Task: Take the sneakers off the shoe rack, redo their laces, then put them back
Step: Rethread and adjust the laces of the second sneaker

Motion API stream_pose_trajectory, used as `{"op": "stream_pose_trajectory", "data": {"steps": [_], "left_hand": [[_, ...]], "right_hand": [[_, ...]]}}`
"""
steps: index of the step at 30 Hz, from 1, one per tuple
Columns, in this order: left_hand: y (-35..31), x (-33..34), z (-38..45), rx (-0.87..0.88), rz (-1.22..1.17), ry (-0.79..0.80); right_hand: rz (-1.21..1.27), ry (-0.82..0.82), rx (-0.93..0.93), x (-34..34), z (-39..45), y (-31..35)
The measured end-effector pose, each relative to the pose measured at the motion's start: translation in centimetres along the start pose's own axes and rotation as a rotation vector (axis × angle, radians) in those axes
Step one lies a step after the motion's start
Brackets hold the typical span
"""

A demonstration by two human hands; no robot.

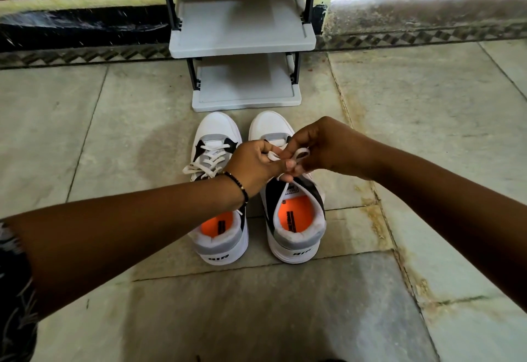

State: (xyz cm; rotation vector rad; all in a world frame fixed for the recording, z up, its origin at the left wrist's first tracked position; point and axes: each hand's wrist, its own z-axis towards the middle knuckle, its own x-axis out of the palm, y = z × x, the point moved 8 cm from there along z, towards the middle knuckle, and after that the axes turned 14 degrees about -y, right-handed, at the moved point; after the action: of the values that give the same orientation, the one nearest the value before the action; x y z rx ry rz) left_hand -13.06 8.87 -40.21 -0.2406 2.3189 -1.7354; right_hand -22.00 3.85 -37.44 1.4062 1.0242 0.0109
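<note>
Two white, grey and black sneakers with orange insoles stand side by side on the floor, toes toward the rack. The left sneaker [218, 190] has its white laces threaded and tied. Over the right sneaker [296, 219] both hands meet. My left hand [253, 165] pinches one end of the white lace [301, 153], and my right hand [328, 147] holds a loop of the same lace. The hands hide the right sneaker's eyelets.
A grey shoe rack [242, 45] with black posts stands just beyond the sneakers, its two visible shelves bare. Stone floor tiles [114, 122] spread on all sides, and a patterned border runs along the wall behind the rack.
</note>
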Motion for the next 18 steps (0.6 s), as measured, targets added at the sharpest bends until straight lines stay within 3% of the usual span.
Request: {"op": "stream_pose_trajectory", "data": {"steps": [8,14,18], "left_hand": [[0.6,-0.2,-0.1,0.016,-0.043,-0.015],[0.1,-1.4,0.4,0.178,0.351,-0.137],[-0.1,-1.1,0.8,0.198,0.379,-0.082]], "right_hand": [[0.229,-0.115,0.113,-0.1,-0.3,-2.2],[0.163,-0.097,0.140,0.5,-0.3,-2.8],[0.300,-0.137,0.230,0.9,-0.6,-3.9]]}}
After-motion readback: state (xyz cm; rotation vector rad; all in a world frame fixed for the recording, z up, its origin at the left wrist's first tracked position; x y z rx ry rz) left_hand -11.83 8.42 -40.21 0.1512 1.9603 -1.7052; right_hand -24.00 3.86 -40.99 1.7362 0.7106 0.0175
